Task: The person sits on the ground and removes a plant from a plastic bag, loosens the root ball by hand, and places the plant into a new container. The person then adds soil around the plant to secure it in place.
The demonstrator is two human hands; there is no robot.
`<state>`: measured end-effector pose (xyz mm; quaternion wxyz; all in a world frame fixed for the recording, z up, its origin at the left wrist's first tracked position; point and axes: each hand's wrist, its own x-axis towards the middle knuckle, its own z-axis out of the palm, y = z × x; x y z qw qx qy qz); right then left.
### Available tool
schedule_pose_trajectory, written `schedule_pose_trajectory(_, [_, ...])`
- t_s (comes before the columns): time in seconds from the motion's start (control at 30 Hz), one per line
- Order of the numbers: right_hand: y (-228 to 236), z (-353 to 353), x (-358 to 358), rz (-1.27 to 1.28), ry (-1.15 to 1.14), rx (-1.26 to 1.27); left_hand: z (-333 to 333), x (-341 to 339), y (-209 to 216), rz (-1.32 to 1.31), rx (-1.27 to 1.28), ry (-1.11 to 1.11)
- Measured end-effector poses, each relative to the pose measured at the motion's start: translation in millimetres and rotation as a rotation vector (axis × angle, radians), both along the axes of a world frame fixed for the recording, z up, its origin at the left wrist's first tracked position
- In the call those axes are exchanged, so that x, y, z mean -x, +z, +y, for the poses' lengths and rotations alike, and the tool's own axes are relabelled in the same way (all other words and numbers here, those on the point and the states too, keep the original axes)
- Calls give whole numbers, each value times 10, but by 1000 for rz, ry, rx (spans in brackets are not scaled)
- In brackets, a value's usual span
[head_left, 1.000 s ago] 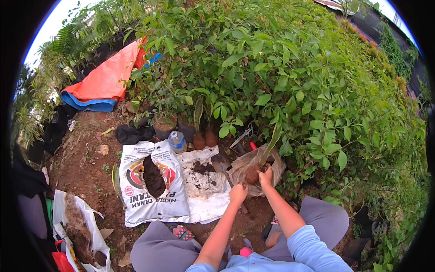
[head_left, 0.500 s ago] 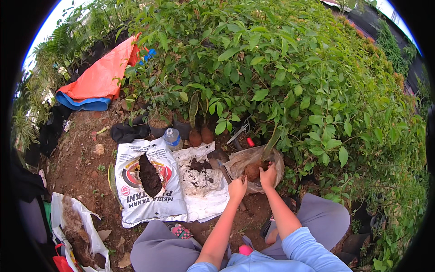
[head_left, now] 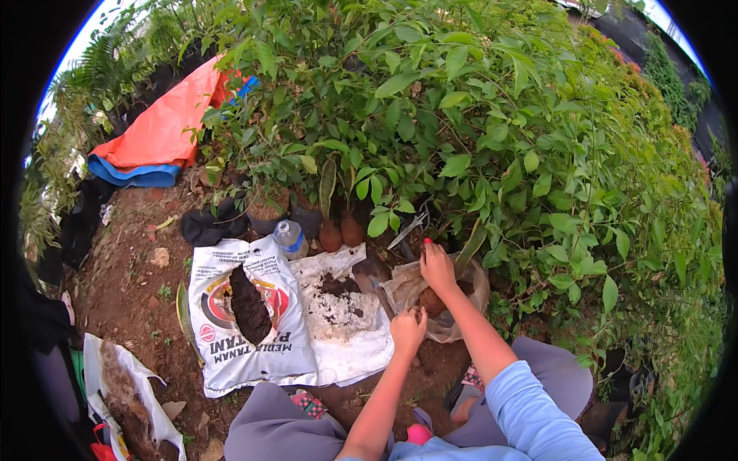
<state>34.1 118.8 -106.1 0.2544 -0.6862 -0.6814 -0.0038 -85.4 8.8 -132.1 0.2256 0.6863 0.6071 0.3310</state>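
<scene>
A crumpled clear plastic bag (head_left: 399, 290) lies open in front of me on the right. In it sits a brown fibrous ball (head_left: 433, 302), with a long green leaf (head_left: 470, 246) rising at its far side. My right hand (head_left: 437, 269) reaches over the bag, its fingers closed on a small red cylinder (head_left: 427, 240), of which only the end shows. Close to the bag's near left edge is my left hand (head_left: 409, 329), fingers curled together beside the ball. Whatever they pinch, if anything, is too small to make out. A trowel-like tool (head_left: 384, 301) lies just left of the bag.
A printed white sack (head_left: 254, 361) with dark soil showing through its slit lies left, beside a soil-strewn white sheet (head_left: 354, 338). Behind them stand a plastic bottle (head_left: 289, 237) and brown pots (head_left: 351, 231). Scissors (head_left: 409, 229) lie beneath the leafy bush (head_left: 492, 138).
My right hand has left the fibrous ball, moved up and left, and taken hold of the red cylinder. My left hand has come slightly lower, still closed.
</scene>
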Motion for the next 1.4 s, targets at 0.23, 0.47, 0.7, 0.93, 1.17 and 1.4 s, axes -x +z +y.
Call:
schedule_pose_trajectory(0.23, [-421, 946, -372, -195, 168, 237, 118, -77, -96, -81, 10, -3])
schedule_pose_trajectory(0.47, [-558, 1384, -374, -372, 110, 348, 263, -28, -174, -155, 24, -58])
schedule_pose_trajectory(0.7, [-651, 1485, -427, -522, 152, 96, 285, -15, -230, -183, -24, -59])
schedule_pose_trajectory(0.93, [-471, 1495, -504, -463, 299, 274, 233, -75, -186, -196, -35, -66])
schedule_pose_trajectory(1.17, [438, 1237, 27, -187, 487, 279, 161, 11, -144, -176, 77, -36])
schedule_pose_trajectory(1.4, [787, 787, 195, -638, 234, 128, 107, 44, -83, -94, 127, -8])
